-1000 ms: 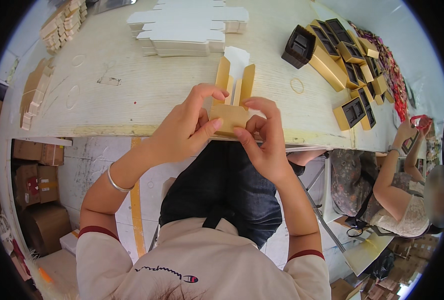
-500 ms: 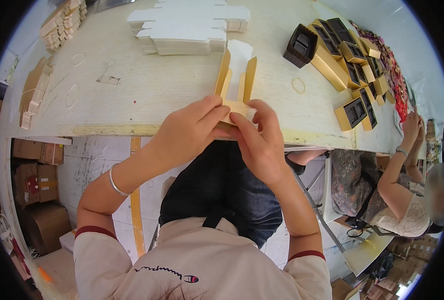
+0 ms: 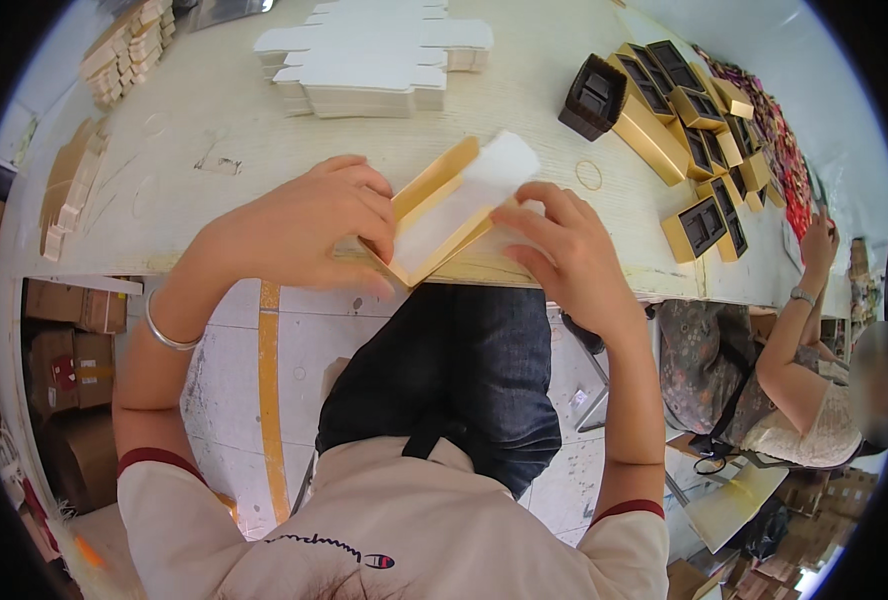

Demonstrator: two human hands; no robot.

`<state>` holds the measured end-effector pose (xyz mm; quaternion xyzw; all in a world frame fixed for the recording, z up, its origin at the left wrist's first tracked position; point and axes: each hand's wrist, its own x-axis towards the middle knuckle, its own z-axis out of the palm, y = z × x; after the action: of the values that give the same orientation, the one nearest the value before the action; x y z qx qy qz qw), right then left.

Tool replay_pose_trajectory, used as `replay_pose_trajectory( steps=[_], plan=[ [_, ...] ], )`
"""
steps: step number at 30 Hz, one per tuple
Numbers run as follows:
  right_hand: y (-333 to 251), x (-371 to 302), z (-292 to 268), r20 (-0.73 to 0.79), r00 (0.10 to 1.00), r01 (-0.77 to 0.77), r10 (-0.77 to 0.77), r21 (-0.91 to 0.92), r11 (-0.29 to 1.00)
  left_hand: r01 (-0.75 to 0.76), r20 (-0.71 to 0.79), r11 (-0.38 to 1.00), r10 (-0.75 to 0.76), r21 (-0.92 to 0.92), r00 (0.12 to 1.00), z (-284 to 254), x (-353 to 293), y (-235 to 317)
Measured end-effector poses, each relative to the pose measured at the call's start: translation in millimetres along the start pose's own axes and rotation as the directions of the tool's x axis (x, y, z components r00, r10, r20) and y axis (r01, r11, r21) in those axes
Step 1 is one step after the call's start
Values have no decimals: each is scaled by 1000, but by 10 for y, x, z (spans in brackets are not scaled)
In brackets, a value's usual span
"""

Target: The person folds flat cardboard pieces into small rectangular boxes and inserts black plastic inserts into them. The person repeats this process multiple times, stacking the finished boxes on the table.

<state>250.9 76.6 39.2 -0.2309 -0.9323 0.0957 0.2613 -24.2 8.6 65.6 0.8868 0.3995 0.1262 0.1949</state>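
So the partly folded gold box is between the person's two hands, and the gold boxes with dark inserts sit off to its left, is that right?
Not quite: the head view shows the gold boxes with dark inserts off to its right. The partly folded gold box is between the two hands, as you said.

The box [image 3: 436, 188] is at the table edge [image 3: 164, 263], in front of the carton stack [image 3: 369, 50] (the tray [image 3: 595, 96] stands right of both).

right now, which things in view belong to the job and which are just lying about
Likely the job: open gold box between left hand and right hand; flat white cartons; dark tray; gold boxes.

Probably lying about: rubber band; cardboard boxes.
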Motion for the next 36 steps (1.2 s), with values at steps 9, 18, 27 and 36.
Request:
replay_pose_trajectory(
  steps=[9, 18, 27, 36],
  plan=[
    [-582, -65, 76, -90, 993, -35, 72, 361, 932, 153, -158, 922, -101, 357, 982, 323, 30, 251],
    [-165, -153, 25, 172, 979, 68, -113, 249, 966, -22, -169, 1000, 18, -19, 986, 367, 34, 167],
    [-274, -11, 245, 118, 991, 28, -57, 240, 970, 188, -354, 952, -267, -242, 897, 656, 175, 385],
    [-394, -251, 119, 87, 996, 16, -30, 158, 987, 166, -359, 928, -288, -334, 888, 713, 127, 350]
  ],
)
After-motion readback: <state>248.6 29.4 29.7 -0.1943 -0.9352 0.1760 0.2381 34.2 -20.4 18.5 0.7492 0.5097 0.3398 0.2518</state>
